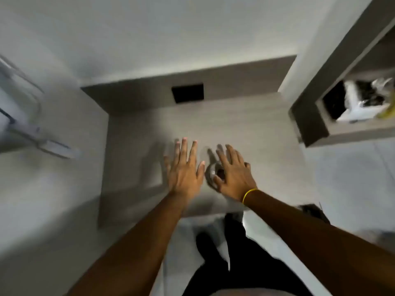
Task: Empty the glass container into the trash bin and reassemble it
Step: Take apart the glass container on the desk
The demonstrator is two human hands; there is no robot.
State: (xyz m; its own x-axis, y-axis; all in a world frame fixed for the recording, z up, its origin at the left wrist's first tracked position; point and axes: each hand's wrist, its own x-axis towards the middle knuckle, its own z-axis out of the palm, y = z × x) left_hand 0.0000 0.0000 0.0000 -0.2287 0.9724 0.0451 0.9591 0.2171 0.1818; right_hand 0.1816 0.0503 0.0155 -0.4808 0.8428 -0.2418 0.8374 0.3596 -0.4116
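A small clear glass container (213, 174) stands on the grey counter (256, 133), blurred by motion, with something dark inside it. My right hand (233, 171), with a yellow band on the wrist, hovers over it with fingers stretched out and apart; the thumb lies against the glass's near side. My left hand (183, 165) is flat and spread just left of the glass, holding nothing. The trash bin (354, 101) is a square opening in a grey unit at the upper right, with white and dark rubbish inside. No lid is visible.
A black square panel (187, 92) sits in the counter's raised back ledge. A blurred white fixture (23, 107) is at the far left. Pale floor tiles (350, 178) lie right of the counter; my dark-clothed legs (235, 263) are below.
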